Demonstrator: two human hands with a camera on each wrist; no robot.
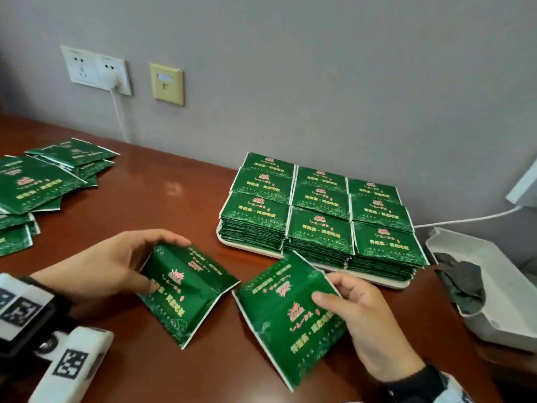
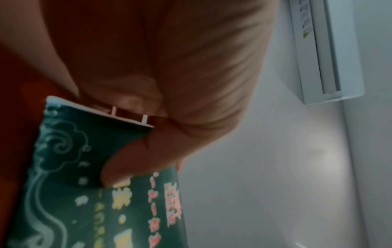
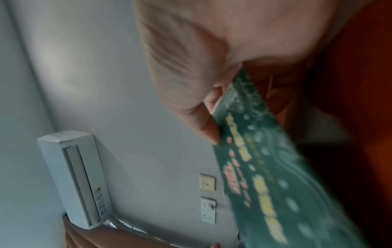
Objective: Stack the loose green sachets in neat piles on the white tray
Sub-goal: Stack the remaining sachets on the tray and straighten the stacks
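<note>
On tray (image 1: 386, 283), green printed sachets (image 1: 319, 210).

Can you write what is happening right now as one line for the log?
left hand: holds sachet | right hand: holds second sachet | white tray: nine piles | loose heap: far left
</note>
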